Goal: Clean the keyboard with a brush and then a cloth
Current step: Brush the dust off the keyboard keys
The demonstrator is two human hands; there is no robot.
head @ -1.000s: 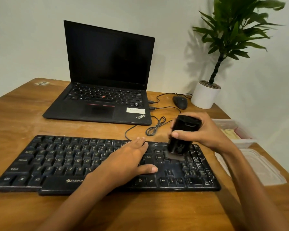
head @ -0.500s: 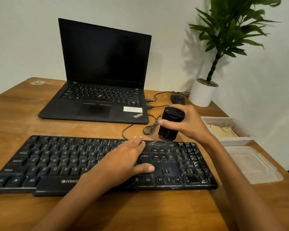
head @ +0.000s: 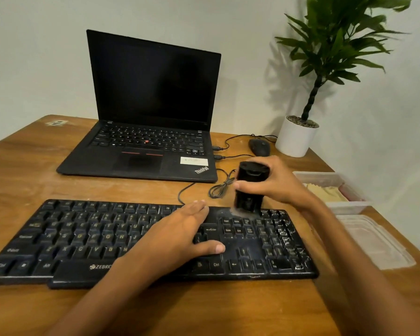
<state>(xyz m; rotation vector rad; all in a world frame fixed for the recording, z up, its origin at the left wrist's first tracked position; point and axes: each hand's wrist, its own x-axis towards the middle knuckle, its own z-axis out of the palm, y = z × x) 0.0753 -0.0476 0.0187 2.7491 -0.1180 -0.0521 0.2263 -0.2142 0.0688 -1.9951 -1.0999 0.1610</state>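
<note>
**On the keyboard's far right edge, a brush is being held**

On the wooden tabletop (head: 29, 185), a black keyboard (head: 87, 238) is being kept flat, nearest the camera. It is being pressed by the left hand (head: 180, 236), which is lying released and palm down across the keys near Enter, fingers spread, gripping nothing. A stubby black brush (head: 249, 187) is being grasped upright by the right hand (head: 277, 183), fingers wrapped round its body; its pale bristles are touching the keyboard's upper edge above the navigation keys, where the picture is blurred. Behind the keyboard, an open laptop (head: 150, 105) with a dark screen is being shown, with a mouse (head: 260, 147) and a potted plant (head: 297, 139) to its right. At the right edge, a clear tub (head: 337, 190) holding a yellowish cloth (head: 325, 192) is sitting beside a loose lid (head: 376, 241)
</note>
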